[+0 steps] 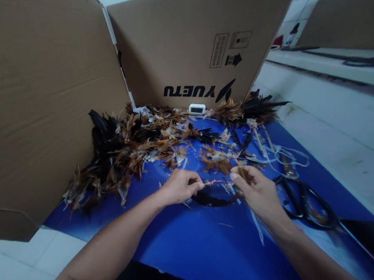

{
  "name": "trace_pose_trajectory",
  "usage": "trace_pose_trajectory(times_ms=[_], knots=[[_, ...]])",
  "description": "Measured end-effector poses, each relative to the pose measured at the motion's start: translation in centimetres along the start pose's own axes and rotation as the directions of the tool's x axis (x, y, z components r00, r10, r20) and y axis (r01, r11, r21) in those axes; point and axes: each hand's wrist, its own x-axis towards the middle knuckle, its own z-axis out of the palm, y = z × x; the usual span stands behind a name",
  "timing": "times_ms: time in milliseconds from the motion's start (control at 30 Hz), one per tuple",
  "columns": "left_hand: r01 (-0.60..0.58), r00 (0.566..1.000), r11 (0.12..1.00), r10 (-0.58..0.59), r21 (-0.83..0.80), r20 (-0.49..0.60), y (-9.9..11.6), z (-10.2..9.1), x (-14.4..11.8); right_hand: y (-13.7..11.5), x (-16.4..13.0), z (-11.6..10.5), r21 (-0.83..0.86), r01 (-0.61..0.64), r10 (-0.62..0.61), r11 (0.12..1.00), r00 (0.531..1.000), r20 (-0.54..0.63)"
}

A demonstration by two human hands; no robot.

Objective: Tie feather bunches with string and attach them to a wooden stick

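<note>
Feather strip (pixel 215 183) between both hands' fingers (pixel 199 186), cardboard-walled feather heap (pixel 130 146) behind.

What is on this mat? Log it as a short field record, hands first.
left hand: pinches one end of a thin feather strand
right hand: pinches the strand's other end, with brown feathers
feather pile: brown and black, heaped along the cardboard
scissors: dark, lying flat, right of the right hand
surface: blue mat
backdrop: cardboard walls, left and behind
small white device: at the back wall's foot

left hand (pixel 178 186) bare | right hand (pixel 257 190) bare | forearms unsleeved
</note>
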Motion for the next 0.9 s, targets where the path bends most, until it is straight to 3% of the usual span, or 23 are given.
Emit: trace_pose_trajectory(times_ms=[100,167,267,467,900], knots=[[-0.054,0.999,0.996,0.054,0.072,0.000,-0.1,0.4,0.0,-0.9,-0.2,-0.2,-0.220,0.241,-0.220,0.945,0.969,0.114],[-0.096,0.995,0.988,0.096,0.120,-0.001,-0.1,0.5,-0.1,-1.2,-0.5,0.0,-0.287,0.437,-0.373,0.853,0.893,0.252],[-0.136,0.990,0.974,0.139,0.180,-0.005,0.0,0.5,-0.2,-1.1,-0.9,0.5,-0.329,0.577,-0.444,0.748,0.803,0.398],[-0.167,0.986,0.958,0.169,0.233,0.010,0.2,0.6,-0.4,-0.4,-1.3,0.8,-0.427,0.628,-0.438,0.651,0.770,0.465],[-0.239,0.971,0.939,0.237,0.246,0.040,0.0,0.8,-0.4,-0.7,-1.2,0.7,-0.547,0.604,-0.372,0.580,0.794,0.482]])
